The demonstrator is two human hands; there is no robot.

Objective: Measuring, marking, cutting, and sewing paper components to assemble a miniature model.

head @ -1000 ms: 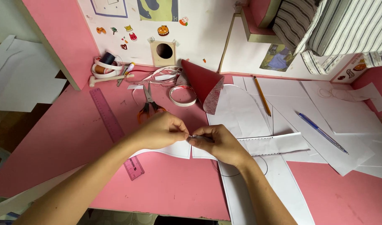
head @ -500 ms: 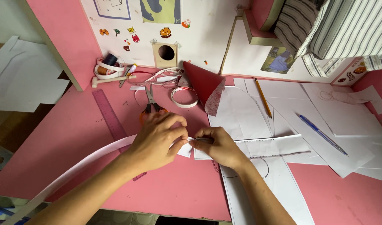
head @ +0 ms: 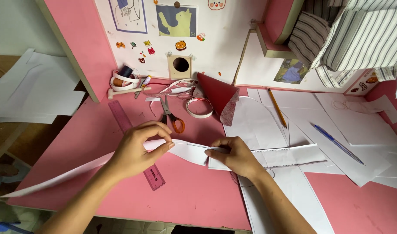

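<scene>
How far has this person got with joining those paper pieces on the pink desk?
Already done, it seems: shapes are cut, with the scissors laid aside. In hand: the left hand pinches a long curved paper strip while the right hand presses its end against a folded white piece. Left: fixing the join; the tape roll lies untouched, and several paper sheets lie loose.

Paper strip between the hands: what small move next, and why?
Probably slide the left hand toward the right hand to flatten the white paper strip: it bows between them, and its long tail hangs off the desk's left edge.
</scene>
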